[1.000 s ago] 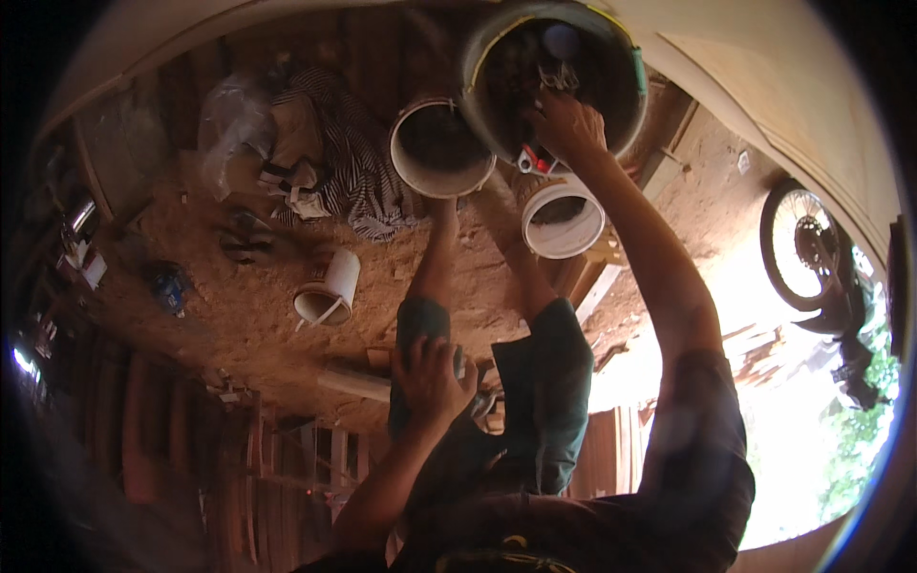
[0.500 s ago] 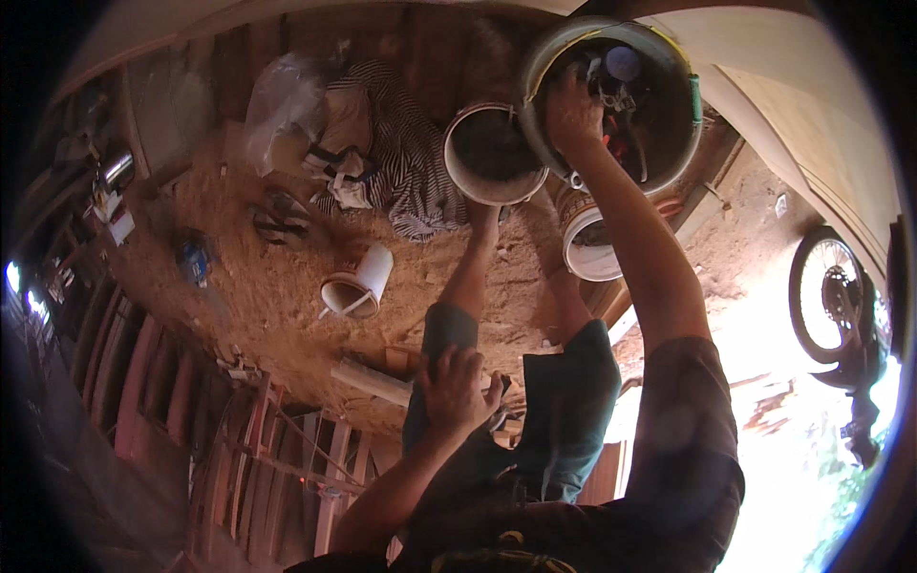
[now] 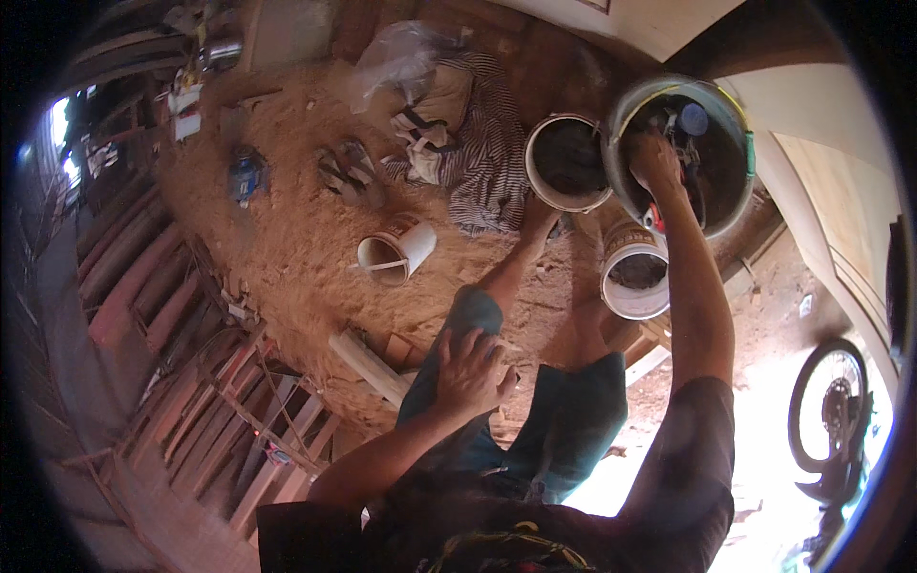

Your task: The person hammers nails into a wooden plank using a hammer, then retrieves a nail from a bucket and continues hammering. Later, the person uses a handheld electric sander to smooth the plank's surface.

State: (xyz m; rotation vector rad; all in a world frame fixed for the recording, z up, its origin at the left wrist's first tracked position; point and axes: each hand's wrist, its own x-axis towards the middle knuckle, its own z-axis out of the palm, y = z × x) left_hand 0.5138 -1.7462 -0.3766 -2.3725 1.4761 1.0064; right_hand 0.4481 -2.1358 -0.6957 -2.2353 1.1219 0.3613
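Note:
My right hand (image 3: 656, 164) reaches down inside a large grey bucket (image 3: 748, 181) with a yellow and green rim, its fingers hidden among the contents. Beside it in the bucket are a round blue-grey piece (image 3: 693, 119) and some metal tools that are too dark to name. A red and pale thing (image 3: 653, 218) shows at the near rim, next to my wrist. My left hand (image 3: 470, 371) lies open on my left knee, fingers spread, holding nothing.
A white bucket of dark material (image 3: 537, 177) and a smaller white bucket (image 3: 632, 310) stand close by. Another white bucket (image 3: 414, 241) lies tipped over on the dirt. Sandals (image 3: 351, 172), striped cloth (image 3: 489, 172), stacked wood (image 3: 191, 306) and a motorcycle wheel (image 3: 802, 406) surround me.
My view has shifted, so the buckets and floor sit further right. My left hand has flattened onto my knee, its fingers more spread. My right hand stays in the large bucket.

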